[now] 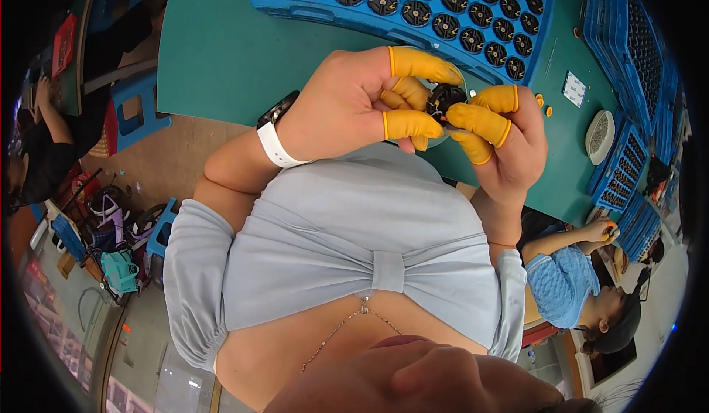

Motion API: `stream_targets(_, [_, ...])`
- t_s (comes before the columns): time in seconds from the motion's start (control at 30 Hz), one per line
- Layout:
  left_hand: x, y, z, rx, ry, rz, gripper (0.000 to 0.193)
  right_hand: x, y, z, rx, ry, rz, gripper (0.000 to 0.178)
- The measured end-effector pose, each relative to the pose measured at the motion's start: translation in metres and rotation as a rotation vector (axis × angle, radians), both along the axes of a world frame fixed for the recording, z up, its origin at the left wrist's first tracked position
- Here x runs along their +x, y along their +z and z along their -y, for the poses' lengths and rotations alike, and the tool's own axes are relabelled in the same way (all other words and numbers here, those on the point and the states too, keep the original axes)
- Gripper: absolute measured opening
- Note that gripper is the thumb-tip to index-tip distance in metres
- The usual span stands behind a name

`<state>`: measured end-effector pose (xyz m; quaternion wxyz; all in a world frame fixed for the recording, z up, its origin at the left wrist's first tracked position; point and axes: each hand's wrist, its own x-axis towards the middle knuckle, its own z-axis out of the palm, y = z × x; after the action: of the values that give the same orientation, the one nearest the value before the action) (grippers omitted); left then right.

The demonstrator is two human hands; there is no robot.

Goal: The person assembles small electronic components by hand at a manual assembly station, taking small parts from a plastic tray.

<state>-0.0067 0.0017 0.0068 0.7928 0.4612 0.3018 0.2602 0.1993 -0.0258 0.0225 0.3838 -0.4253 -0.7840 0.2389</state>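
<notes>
A small round black part (443, 98) with thin wires is held up between my two hands, over the near side of the green table (214, 62). My left hand (347, 106) is closed on it from the left, with fingertips above and below. From the right, my right hand (506, 132) pinches at its lower right edge; its exact contact point is hidden by the fingers. Yellow finger cots cover fingers on both hands. Just beyond, a blue tray (314, 12) holds rows of similar round black parts.
To the right lie yellow finger cots (540, 100), a white packet (574, 89) and a white bowl (610, 149) of small grey pieces. Stacked blue trays (597, 32) line the right edge. A co-worker in blue (565, 287) sits right; another person (48, 151) is far left.
</notes>
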Motion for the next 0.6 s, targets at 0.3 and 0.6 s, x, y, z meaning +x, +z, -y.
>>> stream_targets(0.3, [0.0051,-0.0016,0.0012,0.030,0.091,-0.021,0.040,0.0010,-0.0016,-0.0003,0.071,-0.017,0.028,0.028])
stream_targets(0.6, [0.0048,0.0031,-0.0029,-0.094,0.019,0.097,0.046,0.0014,-0.0011,-0.0048,0.156,-0.012,0.095,0.031])
